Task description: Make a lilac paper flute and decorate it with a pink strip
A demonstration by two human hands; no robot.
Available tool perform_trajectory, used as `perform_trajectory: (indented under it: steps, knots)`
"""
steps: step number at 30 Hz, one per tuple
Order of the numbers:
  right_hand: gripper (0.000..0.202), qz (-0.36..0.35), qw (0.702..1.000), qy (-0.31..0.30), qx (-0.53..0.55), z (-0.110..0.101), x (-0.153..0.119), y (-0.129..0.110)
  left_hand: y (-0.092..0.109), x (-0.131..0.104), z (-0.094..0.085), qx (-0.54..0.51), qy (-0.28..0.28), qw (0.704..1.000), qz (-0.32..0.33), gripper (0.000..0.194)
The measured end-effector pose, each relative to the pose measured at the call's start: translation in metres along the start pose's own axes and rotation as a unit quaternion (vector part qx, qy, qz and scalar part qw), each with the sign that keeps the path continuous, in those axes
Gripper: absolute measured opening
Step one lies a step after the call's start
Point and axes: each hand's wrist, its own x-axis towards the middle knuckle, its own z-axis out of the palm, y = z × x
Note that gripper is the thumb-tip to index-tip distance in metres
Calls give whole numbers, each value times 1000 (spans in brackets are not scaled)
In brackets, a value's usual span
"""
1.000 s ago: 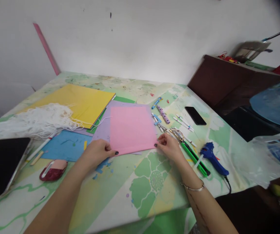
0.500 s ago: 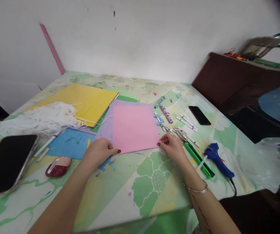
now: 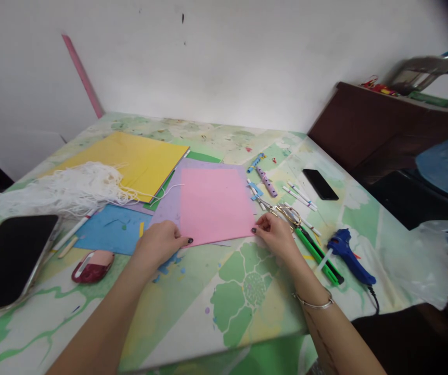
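A square pink craft sheet (image 3: 216,205) lies on top of a lilac sheet (image 3: 168,195) in the middle of the table. My left hand (image 3: 160,242) pinches its near left corner, thumb on the upper face and fingers out of sight beneath. At the near right corner, my right hand (image 3: 273,232) is closed on the same sheet between thumb and fingers. Just beyond my right hand are gold-handled scissors (image 3: 288,214). A green box cutter (image 3: 317,255) rests to the right of that wrist. Blue scraps lie by my left hand.
To the left are yellow sheets (image 3: 141,161), tangled white yarn (image 3: 75,187), a blue sheet (image 3: 110,229), a red-and-pink case (image 3: 93,266) and a large phone (image 3: 13,260). On the right are a blue glue gun (image 3: 350,255), a black phone (image 3: 320,184) and a purple tube (image 3: 266,181).
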Motion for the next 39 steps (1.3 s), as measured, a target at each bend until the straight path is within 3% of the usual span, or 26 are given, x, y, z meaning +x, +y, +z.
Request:
perform_trajectory:
  steps: [17, 21, 25, 28, 33, 39]
  knots:
    - [3, -7, 1000, -18, 5, 1, 5, 3, -10, 6, 0, -2, 1, 999, 42, 39]
    - [6, -32, 997, -37, 51, 0, 1, 6, -18, 5, 2, -126, -5, 988, 94, 30]
    - [13, -53, 992, -39, 105, -2, 0, 12, -20, 7, 4, -262, 10, 951, 166, 24]
    - [16, -54, 991, -32, 121, -2, 1, 16, -17, 6, 4, -313, 1, 933, 177, 25]
    - [15, -49, 995, -17, 90, 0, 1, 15, -14, 7, 6, -278, 11, 947, 160, 23]
    - [13, -41, 998, -7, 49, 0, 0, 7, -7, 4, 10, -136, 64, 980, 133, 14]
